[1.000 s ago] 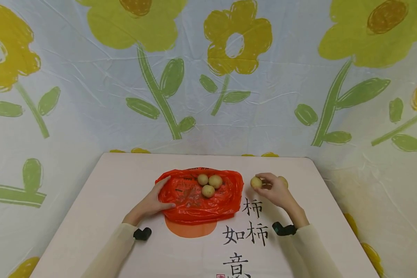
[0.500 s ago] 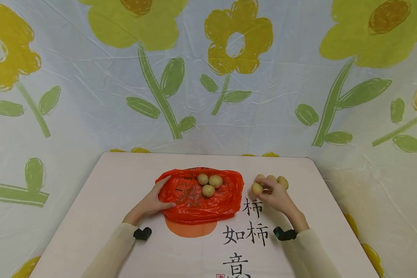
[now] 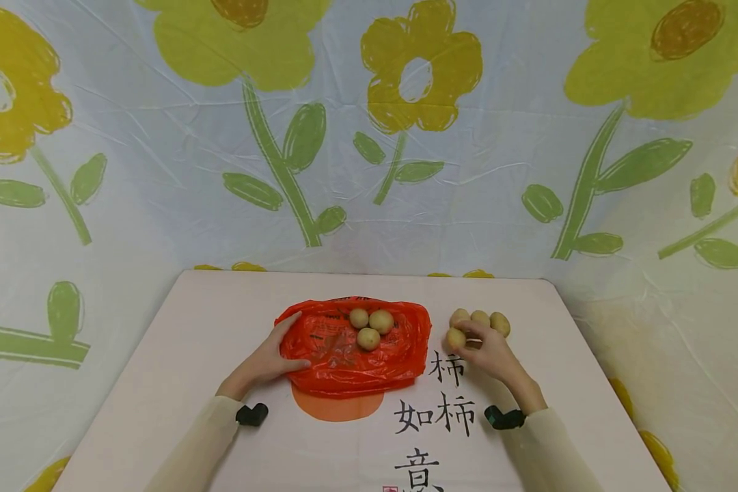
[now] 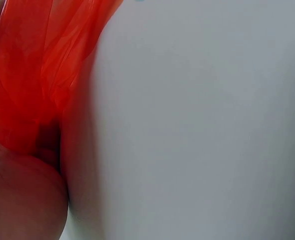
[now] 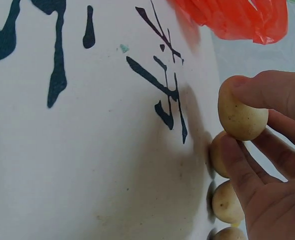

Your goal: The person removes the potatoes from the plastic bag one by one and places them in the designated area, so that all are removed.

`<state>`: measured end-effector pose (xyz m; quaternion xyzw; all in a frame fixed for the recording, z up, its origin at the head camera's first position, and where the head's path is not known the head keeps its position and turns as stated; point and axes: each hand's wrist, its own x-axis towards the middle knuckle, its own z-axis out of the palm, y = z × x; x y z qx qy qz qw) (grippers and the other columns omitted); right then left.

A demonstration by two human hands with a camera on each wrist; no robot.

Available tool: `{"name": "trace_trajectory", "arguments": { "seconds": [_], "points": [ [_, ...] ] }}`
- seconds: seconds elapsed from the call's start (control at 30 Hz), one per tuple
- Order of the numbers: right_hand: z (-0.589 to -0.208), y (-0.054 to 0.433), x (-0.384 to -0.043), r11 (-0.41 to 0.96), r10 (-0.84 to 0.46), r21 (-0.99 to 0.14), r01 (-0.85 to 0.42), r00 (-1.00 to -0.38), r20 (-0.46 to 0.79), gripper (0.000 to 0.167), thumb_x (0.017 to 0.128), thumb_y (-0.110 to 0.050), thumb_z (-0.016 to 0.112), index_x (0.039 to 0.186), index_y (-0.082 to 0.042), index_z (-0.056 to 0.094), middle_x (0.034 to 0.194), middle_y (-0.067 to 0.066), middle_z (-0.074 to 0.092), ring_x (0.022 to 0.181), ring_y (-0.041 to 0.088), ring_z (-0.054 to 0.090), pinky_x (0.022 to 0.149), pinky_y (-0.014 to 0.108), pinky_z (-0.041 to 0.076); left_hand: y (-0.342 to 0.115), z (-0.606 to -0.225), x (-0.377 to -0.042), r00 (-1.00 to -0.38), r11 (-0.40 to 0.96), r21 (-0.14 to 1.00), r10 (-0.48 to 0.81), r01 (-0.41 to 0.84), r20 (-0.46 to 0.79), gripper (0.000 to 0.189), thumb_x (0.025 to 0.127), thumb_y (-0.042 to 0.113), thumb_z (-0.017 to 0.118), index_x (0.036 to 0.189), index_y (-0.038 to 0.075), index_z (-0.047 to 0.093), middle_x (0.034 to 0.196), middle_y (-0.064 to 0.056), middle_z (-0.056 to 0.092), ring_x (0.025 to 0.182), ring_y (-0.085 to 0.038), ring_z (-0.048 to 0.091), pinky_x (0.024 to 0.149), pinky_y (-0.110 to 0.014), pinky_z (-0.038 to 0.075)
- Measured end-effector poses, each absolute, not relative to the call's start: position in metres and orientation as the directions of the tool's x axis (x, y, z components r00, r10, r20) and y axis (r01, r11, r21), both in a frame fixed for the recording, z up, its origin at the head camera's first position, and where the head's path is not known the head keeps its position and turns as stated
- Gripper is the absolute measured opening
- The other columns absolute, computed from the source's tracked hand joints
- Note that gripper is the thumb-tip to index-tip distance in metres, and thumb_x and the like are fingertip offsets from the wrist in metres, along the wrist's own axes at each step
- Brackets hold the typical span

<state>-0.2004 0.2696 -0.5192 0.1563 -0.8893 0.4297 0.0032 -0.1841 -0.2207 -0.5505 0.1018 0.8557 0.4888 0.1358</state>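
A red plastic bag (image 3: 350, 376) lies spread on the table like a shallow basin, with three small potatoes (image 3: 369, 339) in its right half. My left hand (image 3: 273, 355) holds the bag's left end, fingers over the far side and thumb along the front; in the left wrist view, red plastic (image 4: 22, 75) bulges against the palm. To the right of the bag, my right hand (image 3: 490, 350) pinches another potato (image 5: 242, 112) between thumb and fingertips. Three more potatoes (image 3: 480, 318) sit in a row just behind it, one partly hidden by the fingers in the right wrist view.
A pale tabletop (image 3: 221, 301) carries black brush characters (image 3: 445, 369) and an orange printed shape (image 3: 338, 406) by the bag's front edge. Behind it hangs a flower-patterned cloth (image 3: 467, 205).
My right hand has shifted slightly nearer and to the right with its potato, bringing the row of three behind it into view. The left hand and bag have stayed put.
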Motion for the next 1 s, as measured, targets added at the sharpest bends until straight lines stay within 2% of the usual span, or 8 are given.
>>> {"name": "trace_trajectory", "arguments": {
  "seconds": [0.27,0.83,1.0],
  "points": [
    [-0.524,0.271,-0.200,0.591,-0.273,-0.758,-0.274,-0.953,0.132,0.049,0.085,-0.001,0.081,0.132,0.003,0.065,0.128,0.022,0.067,0.108,0.038,0.071,0.091,0.047,0.060,-0.221,-0.549,-0.184,-0.943,0.501,0.865,0.306,0.041,-0.133,0.111,0.082,0.038,0.085,0.166,0.021,0.015,0.170,-0.014,0.017,0.155,-0.044,0.019,0.119,-0.066,0.032],
    [-0.531,0.268,-0.197,0.612,-0.276,-0.744,-0.270,-0.954,0.119,0.046,0.082,0.001,0.083,0.125,0.002,0.068,0.119,0.020,0.070,0.105,0.036,0.071,0.092,0.050,0.060,-0.220,-0.547,-0.183,-0.941,0.497,0.868,0.303,0.020,-0.151,0.110,0.083,0.038,0.085,0.166,0.023,0.014,0.171,-0.014,0.016,0.155,-0.045,0.018,0.119,-0.066,0.032],
    [-0.530,0.268,-0.196,0.625,-0.265,-0.738,-0.254,-0.958,0.105,0.045,0.083,0.000,0.083,0.125,0.001,0.068,0.122,0.020,0.070,0.106,0.037,0.071,0.092,0.051,0.060,-0.221,-0.549,-0.183,-0.941,0.497,0.868,0.306,0.027,-0.145,0.110,0.083,0.038,0.085,0.166,0.024,0.014,0.171,-0.014,0.016,0.155,-0.045,0.018,0.119,-0.066,0.032]
  ]
}}
